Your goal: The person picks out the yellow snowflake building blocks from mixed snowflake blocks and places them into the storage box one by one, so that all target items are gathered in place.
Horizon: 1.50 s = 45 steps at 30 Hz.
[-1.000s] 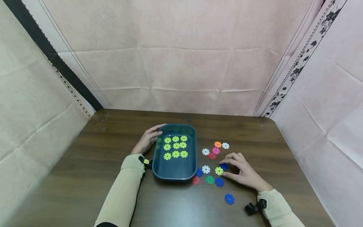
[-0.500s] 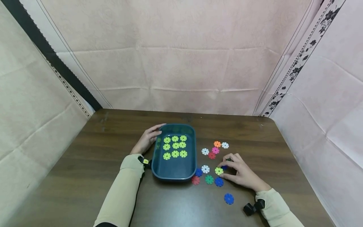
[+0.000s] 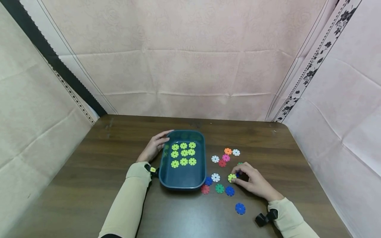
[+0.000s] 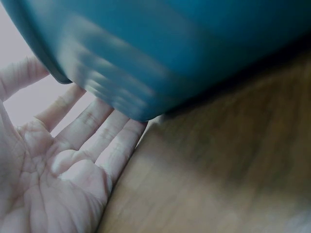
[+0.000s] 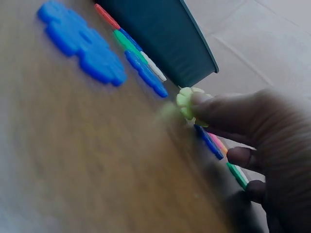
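While pinching, right hand [image 3: 253, 181] lifts notched plastic disc [image 3: 231, 178].

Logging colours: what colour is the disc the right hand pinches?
Yellow-green disc, clearest in the right wrist view.

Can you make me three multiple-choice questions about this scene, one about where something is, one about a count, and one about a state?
1. Where is the left hand?
A. flat against the tray's left wall
B. inside the tray
C. on the lone blue disc

2. How many yellow-green discs lie in the tray?
A. four
B. eight
C. twelve

3. What is the right hand doing?
A. resting flat on the table
B. gripping the tray's rim
C. pinching a yellow-green disc

Answers:
1 A, the left wrist view shows straight fingers against the tray's outer wall.
2 B, the head view shows eight.
3 C, the right wrist view shows fingertips pinching the loose yellow-green disc, tilted up off the table.
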Available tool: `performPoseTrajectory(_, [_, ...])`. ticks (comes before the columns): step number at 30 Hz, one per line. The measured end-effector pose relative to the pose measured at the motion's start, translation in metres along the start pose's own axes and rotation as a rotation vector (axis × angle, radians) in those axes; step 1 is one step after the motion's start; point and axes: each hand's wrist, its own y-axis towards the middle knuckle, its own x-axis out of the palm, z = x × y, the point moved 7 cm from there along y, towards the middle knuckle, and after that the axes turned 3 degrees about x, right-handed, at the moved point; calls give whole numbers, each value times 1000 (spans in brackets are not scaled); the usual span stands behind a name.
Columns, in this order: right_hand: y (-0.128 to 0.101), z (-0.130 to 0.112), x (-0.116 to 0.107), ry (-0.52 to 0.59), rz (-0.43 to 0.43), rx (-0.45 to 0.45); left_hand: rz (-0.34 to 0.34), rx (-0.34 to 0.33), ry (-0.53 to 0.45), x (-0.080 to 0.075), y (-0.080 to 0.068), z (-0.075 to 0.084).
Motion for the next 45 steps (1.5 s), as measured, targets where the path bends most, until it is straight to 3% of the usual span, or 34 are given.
performPoseTrajectory(6, [0,-3,-5,42,55,-22,-5,1,-5,0,-1,0])
performPoseTrajectory(25, [-1,-5,-3,46,71,-46,-7,-3,6,-1,-5,1])
performPoseTrajectory(34, [0,-6,-6,71,98,-7,-7,-4,5,0,-5,-1])
performPoseTrajectory(39, [18,-30,-7,113,87,-72,1,-9,0,2,-4,-2])
performPoseTrajectory(45, [66,-83,2,157,1,-233,-1,6,2,0,-1,0])
